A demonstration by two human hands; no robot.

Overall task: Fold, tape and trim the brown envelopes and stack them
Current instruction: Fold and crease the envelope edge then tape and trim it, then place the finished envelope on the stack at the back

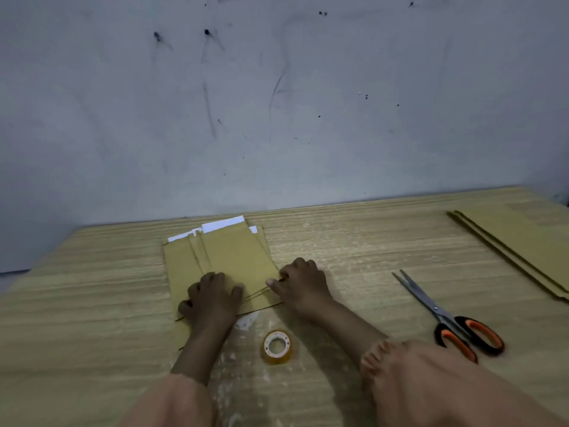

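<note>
The worktop (92, 318) is carrying everything, and the brown envelopes (228, 257) are lying fanned in a loose pile at its middle, white paper showing at their far ends. A second batch of flat brown sheets (520, 241) is sitting well apart at the far right edge.

The left hand (212, 298) is pressing down on the pile's near end with its fingers bent over the paper, grasping nothing that I can make out. The right hand (303, 283) is pinching the pile's near right corner, thumb against curled fingers, apparently separating 1 envelope. To do this well, it is worth keeping the left hand's weight steady so the lower sheets are not sliding, and lifting only the top corner.

The scissors (446, 315) are lying open to the right, and the tape roll (276, 346) is sitting between the forearms, both untouched.
</note>
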